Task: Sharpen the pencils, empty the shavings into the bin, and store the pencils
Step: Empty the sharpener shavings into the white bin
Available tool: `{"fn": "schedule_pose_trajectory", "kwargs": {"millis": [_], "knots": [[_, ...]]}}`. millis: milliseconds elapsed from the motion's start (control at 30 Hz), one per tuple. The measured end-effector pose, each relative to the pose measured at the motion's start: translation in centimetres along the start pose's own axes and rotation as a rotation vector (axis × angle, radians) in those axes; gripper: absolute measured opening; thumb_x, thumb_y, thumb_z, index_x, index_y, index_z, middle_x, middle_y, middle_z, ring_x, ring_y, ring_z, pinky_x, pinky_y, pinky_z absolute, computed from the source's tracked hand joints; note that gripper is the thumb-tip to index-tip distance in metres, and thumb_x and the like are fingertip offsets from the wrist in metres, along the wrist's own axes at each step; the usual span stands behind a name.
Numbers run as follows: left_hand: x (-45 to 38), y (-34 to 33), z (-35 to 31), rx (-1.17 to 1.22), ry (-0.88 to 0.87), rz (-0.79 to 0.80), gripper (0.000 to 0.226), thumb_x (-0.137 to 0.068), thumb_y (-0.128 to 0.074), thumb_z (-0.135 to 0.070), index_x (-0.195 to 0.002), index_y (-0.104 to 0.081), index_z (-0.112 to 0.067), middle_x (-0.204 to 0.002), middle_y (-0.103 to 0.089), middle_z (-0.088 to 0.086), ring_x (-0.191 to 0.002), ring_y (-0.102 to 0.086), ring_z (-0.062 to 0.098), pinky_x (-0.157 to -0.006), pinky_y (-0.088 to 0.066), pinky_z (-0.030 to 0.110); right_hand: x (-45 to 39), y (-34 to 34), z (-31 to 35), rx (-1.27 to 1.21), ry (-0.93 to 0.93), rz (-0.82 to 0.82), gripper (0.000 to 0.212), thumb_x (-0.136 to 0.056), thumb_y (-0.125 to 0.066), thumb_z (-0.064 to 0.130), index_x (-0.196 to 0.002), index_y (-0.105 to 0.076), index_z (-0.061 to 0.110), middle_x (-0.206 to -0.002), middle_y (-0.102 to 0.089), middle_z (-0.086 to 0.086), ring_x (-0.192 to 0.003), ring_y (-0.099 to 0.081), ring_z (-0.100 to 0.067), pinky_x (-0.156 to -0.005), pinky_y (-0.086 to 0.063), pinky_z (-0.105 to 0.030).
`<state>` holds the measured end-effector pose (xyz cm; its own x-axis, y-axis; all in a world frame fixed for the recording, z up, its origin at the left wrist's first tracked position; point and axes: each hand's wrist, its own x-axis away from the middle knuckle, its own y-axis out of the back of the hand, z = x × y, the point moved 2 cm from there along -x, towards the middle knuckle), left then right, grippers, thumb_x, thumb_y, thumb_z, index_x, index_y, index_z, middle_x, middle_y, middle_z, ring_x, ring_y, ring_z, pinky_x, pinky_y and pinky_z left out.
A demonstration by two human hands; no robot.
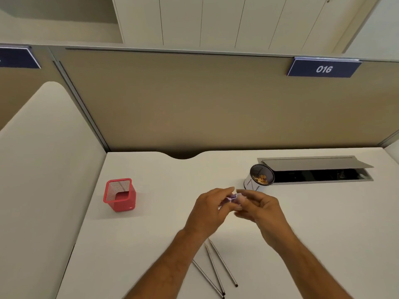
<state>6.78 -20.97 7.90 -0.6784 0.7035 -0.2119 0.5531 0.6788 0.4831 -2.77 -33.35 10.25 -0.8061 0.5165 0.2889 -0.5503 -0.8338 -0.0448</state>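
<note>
Above the middle of the white desk (151,244), my left hand (210,210) and my right hand (259,209) meet and both pinch a small pale purple sharpener (231,198), mostly hidden by the fingers. Three dark pencils (216,268) lie side by side on the desk under my left forearm. A small round bin (257,179) with a white wall stands behind my hands, tilted toward me, with brown shavings inside. A red mesh pencil holder (119,195) stands upright at the left and looks empty.
An open cable hatch (319,171) with a raised grey lid lies in the desk behind the bin. A tan partition wall (194,100) closes the back, with a blue sign reading 016 (323,69). A white side panel borders the left.
</note>
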Motion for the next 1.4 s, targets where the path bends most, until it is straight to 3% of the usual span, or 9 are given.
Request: {"fn": "schedule_pose_trajectory", "kwargs": {"millis": [167, 400, 633, 767, 867, 1033, 1167, 1400], "knots": [[-5.5, -3.1, -1.4, -0.066, -0.041, 0.045, 0.034, -0.094, -0.058, -0.030, -0.123, -0.063, -0.013, -0.115, -0.071, 0.006, -0.100, -0.067, 0.020, -0.091, -0.054, 0.028, -3.7, 4.1, 0.9, -0.051, 0.001, -0.054, 0.024, -0.091, -0.064, 0.017, -0.113, -0.068, 0.007, -0.098, -0.077, -0.016, -0.092, -0.074, -0.029, -0.078, -0.062, -0.032], [-11.0, -7.4, -0.7, -0.126, -0.005, 0.195, 0.028, -0.094, -0.057, -0.028, -0.121, -0.062, -0.021, -0.109, -0.072, 0.003, -0.093, -0.065, 0.021, -0.085, -0.056, 0.038, -8.7, 8.2, 0.9, 0.034, 0.039, -0.088, 0.021, -0.094, -0.062, 0.016, -0.109, -0.070, 0.004, -0.097, -0.076, -0.018, -0.090, -0.074, -0.030, -0.082, -0.061, -0.038], [-14.1, -10.1, 0.0, -0.205, 0.036, 0.160, 0.024, -0.094, -0.058, -0.023, -0.116, -0.066, -0.019, -0.105, -0.074, 0.005, -0.091, -0.066, 0.022, -0.087, -0.056, 0.032, -12.2, 9.7, -0.4, 0.228, 0.124, -0.165, 0.024, -0.094, -0.062, 0.023, -0.108, -0.072, 0.007, -0.092, -0.077, -0.012, -0.083, -0.076, -0.022, -0.078, -0.063, -0.041], [-15.7, -11.1, 0.4, -0.213, 0.026, 0.151, 0.023, -0.092, -0.059, -0.021, -0.114, -0.067, -0.024, -0.100, -0.075, 0.003, -0.088, -0.067, 0.021, -0.082, -0.056, 0.031, -13.7, 11.0, -0.6, 0.319, 0.149, -0.184, 0.021, -0.095, -0.061, 0.022, -0.107, -0.073, 0.009, -0.090, -0.077, -0.008, -0.081, -0.076, -0.017, -0.075, -0.063, -0.035], [-16.4, -11.7, 0.5, -0.230, 0.017, 0.163, 0.026, -0.091, -0.059, -0.022, -0.116, -0.067, -0.026, -0.100, -0.076, 0.003, -0.088, -0.067, 0.022, -0.082, -0.057, 0.034, -14.3, 11.8, -0.7, 0.316, 0.137, -0.177, 0.018, -0.095, -0.061, 0.020, -0.104, -0.073, 0.010, -0.090, -0.077, -0.007, -0.082, -0.076, -0.019, -0.075, -0.063, -0.035], [-17.0, -13.0, 0.9, -0.202, 0.044, 0.169, 0.025, -0.093, -0.059, -0.025, -0.117, -0.068, -0.027, -0.096, -0.076, 0.003, -0.082, -0.066, 0.020, -0.076, -0.054, 0.026, -14.9, 13.0, -1.5, 0.247, 0.117, -0.243, 0.023, -0.090, -0.067, 0.022, -0.107, -0.072, 0.007, -0.089, -0.078, -0.010, -0.079, -0.077, -0.020, -0.077, -0.062, -0.040], [-17.2, -13.2, 1.2, -0.246, 0.011, 0.205, 0.024, -0.092, -0.059, -0.019, -0.113, -0.068, -0.024, -0.096, -0.076, 0.004, -0.082, -0.066, 0.022, -0.076, -0.055, 0.030, -15.0, 13.1, -1.6, 0.274, 0.116, -0.185, 0.014, -0.094, -0.062, 0.019, -0.101, -0.073, 0.014, -0.087, -0.077, -0.005, -0.080, -0.076, -0.017, -0.074, -0.063, -0.032], [-17.5, -13.5, 1.6, -0.228, 0.024, 0.229, 0.029, -0.093, -0.060, -0.021, -0.122, -0.065, -0.023, -0.102, -0.075, 0.005, -0.088, -0.067, 0.022, -0.084, -0.058, 0.035, -15.4, 13.5, -1.8, 0.189, 0.082, -0.201, 0.026, -0.090, -0.067, 0.019, -0.109, -0.070, 0.003, -0.089, -0.077, -0.015, -0.080, -0.076, -0.023, -0.078, -0.062, -0.039]]}}
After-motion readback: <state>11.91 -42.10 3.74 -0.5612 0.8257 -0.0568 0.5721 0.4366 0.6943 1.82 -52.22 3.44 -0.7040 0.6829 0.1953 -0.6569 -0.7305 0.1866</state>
